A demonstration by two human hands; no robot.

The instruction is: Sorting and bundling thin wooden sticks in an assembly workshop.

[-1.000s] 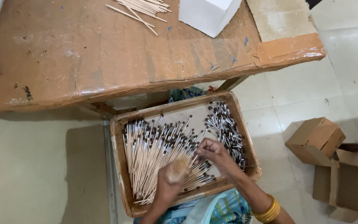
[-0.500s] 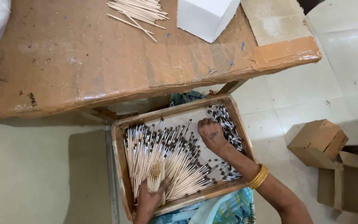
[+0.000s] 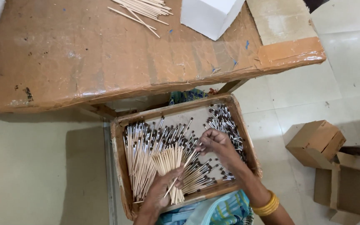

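Gripping a fanned bunch of sticks [image 3: 169,162] in closed fingers, the left hand [image 3: 161,192] is hovering over the near half of the tray [image 3: 119,166]. The bunch is standing up out of the fist, plain ends upward. The right hand [image 3: 216,143] is pinching one stick [image 3: 181,171] between fingertips; that stick is slanting down from the fingers to the left hand, crossing just below the bunch. Both hands are working above the tray, the right one nearer its middle.

Inside the tray, a thick layer of brushes [image 3: 146,154] with dark tips and metal collars is lying mostly along the tray's length, filling its left side. A smaller heap of ferrules [image 3: 226,123] is sitting in the tray's far right corner, reaching down along the right wall. A yellow bangle [image 3: 267,205] is circling the right wrist, just outside the tray's near right corner. Patterned blue-green cloth [image 3: 217,210] is showing under the tray's near edge.

Beyond the tray's far edge the counter [image 3: 84,62] is spreading wide, wrapped in brown taped cardboard. On it, well away from the tray, loose sticks [image 3: 144,7] are lying beside a white box [image 3: 209,16]. Right of the tray, on the tiled floor [image 3: 313,91], open cartons [image 3: 315,141] are sitting.
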